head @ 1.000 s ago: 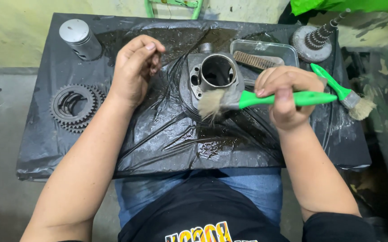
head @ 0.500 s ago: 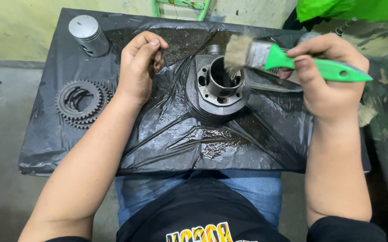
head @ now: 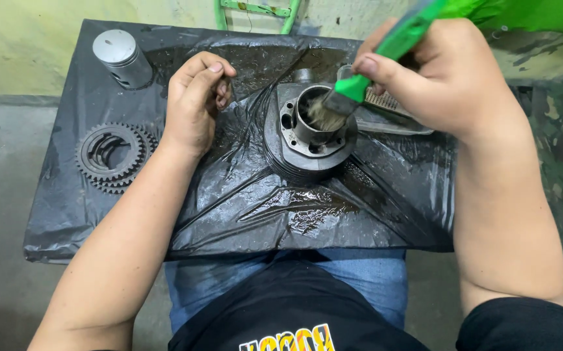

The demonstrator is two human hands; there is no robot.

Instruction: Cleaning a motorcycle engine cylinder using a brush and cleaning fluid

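Note:
A dark finned engine cylinder (head: 297, 146) stands upright on wet black plastic sheeting (head: 372, 201), bore facing up. My right hand (head: 444, 81) grips a green-handled paintbrush (head: 372, 62), and its bristles dip into the bore. My left hand (head: 197, 97) rests on the sheeting left of the cylinder with its fingers curled; I see nothing in it.
A silver piston (head: 122, 58) stands at the back left. A stack of toothed gear rings (head: 109, 156) lies at the left. A metal tray (head: 392, 120) with a wire brush sits behind the cylinder, mostly under my right hand. Green frame bars (head: 258, 10) stand at the back.
My right hand lifted the brush from low in front of the cylinder, swung it over the top, and now pushes the bristles down into the bore. My left hand has stayed in place.

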